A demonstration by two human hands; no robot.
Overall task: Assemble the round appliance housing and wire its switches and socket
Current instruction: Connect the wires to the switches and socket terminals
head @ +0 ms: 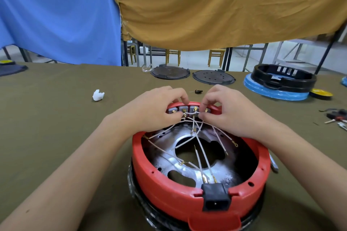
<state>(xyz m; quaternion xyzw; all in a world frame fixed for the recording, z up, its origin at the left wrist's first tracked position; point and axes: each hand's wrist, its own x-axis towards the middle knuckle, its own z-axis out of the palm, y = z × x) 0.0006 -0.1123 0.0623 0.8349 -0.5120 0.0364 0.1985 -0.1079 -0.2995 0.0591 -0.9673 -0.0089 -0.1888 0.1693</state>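
Observation:
A round red housing point(169, 189) lies open side up on the table in front of me, with a silver metal plate point(187, 137) inside. A black power socket point(216, 199) sits in its near rim. Several white wires point(201, 154) with brass terminals cross the inside. Grey switches point(185, 109) line the far rim. My left hand point(157, 108) pinches a wire terminal at the switches. My right hand point(227, 110) pinches a wire beside another switch terminal.
Two dark round plates point(170, 72) point(213, 77) lie at the table's far edge. A black housing ring on a blue base point(281, 80) stands at the far right, a yellow disc point(321, 93) beside it. A white crumpled scrap point(98, 95) lies left. Tools point(336, 116) lie at right.

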